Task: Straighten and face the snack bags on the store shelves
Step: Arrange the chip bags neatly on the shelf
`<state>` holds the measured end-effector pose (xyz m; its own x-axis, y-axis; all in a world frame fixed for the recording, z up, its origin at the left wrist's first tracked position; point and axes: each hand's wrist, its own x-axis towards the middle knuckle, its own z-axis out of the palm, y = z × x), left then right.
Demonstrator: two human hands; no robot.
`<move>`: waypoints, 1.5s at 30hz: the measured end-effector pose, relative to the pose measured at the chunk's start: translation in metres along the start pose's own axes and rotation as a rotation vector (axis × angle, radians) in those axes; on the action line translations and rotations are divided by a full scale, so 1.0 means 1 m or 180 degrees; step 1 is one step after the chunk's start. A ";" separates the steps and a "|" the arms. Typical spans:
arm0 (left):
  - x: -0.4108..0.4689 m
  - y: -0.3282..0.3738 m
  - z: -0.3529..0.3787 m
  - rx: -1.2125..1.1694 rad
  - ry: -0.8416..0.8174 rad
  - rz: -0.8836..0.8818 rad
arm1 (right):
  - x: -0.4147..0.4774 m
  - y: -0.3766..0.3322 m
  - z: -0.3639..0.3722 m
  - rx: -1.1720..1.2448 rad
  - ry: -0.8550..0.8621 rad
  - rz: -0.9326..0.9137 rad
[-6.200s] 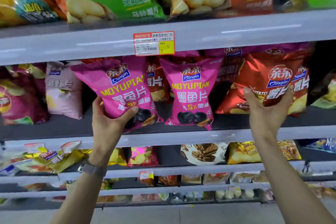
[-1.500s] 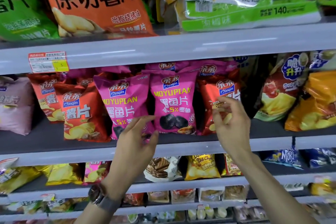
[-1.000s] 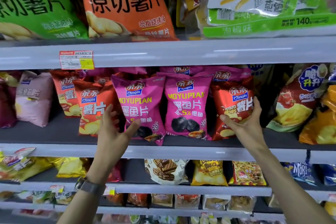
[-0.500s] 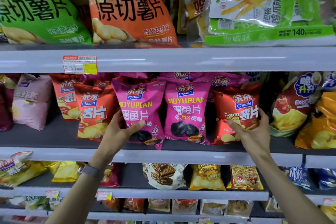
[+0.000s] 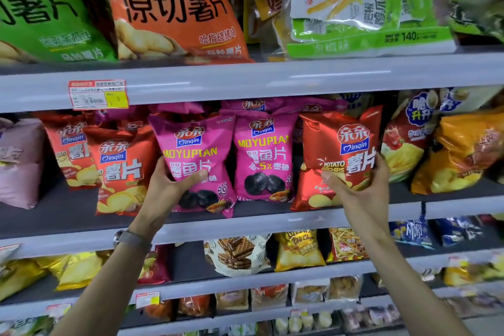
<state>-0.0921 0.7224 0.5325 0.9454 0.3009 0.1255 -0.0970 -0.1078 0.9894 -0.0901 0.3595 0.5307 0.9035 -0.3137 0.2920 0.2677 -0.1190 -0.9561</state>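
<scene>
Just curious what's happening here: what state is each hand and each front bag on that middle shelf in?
Left hand: grips left pink bag
Left pink bag: held, tilted, front facing out
Right hand: grips right red bag
Right red bag: held, front facing out
Middle pink bag: untouched, upright, front facing out

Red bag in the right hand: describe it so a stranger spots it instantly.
On the middle shelf, two pink bags stand at the centre. The red bag is just right of them, gripped by the right hand. The other front-row red Qinqin bags stand left of the pink pair.
</scene>
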 end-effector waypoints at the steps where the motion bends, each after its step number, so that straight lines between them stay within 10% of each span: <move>1: -0.001 0.000 0.000 -0.0035 0.0070 0.0044 | -0.006 -0.003 0.003 0.0014 -0.0017 -0.0018; 12: -0.018 0.022 -0.020 -0.0580 0.0586 0.0705 | -0.061 -0.038 0.046 0.0251 -0.0022 0.0002; 45: -0.107 0.002 -0.171 -0.0664 0.0856 0.0114 | -0.101 -0.010 0.258 -0.0936 -0.0003 -0.0147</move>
<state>-0.2469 0.8524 0.5336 0.8270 0.5425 0.1475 -0.2165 0.0651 0.9741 -0.0980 0.6352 0.5041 0.8930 -0.3008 0.3348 0.2001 -0.4009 -0.8940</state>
